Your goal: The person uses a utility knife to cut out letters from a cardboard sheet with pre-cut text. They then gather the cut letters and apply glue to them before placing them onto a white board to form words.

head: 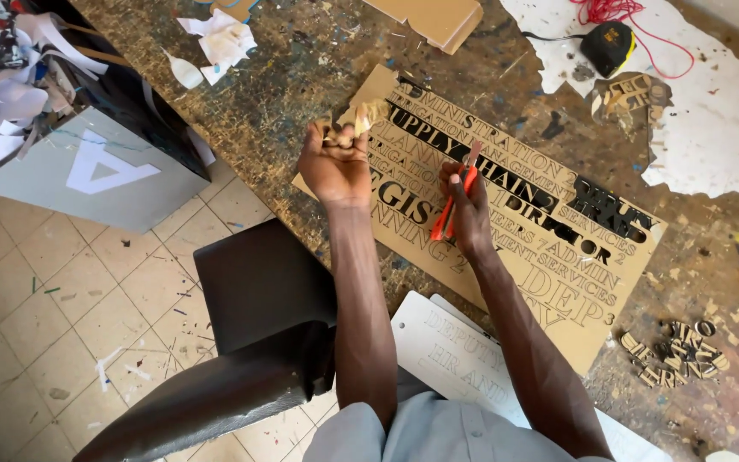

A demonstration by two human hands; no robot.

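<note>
A tan sheet with cut-out lettering (558, 265) lies on the worn workbench (301, 94). My left hand (335, 162) is closed in a fist over the sheet's left corner, clutching a bunch of tan paper scraps (354, 124) that stick out above the fingers. My right hand (465, 205) rests on the sheet and grips a red-handled knife (453, 205), its blade end pointing up toward the letters. Part of the lettering is black where the backing shows.
A dark chair (250, 334) stands under my arms. A white lettered panel (455, 351) lies near my body. Loose cut letters (682, 351) pile at the right. A tape measure (606, 47) and red cord (617, 10) sit at the top. A scrap-filled bin (10, 77) stands left.
</note>
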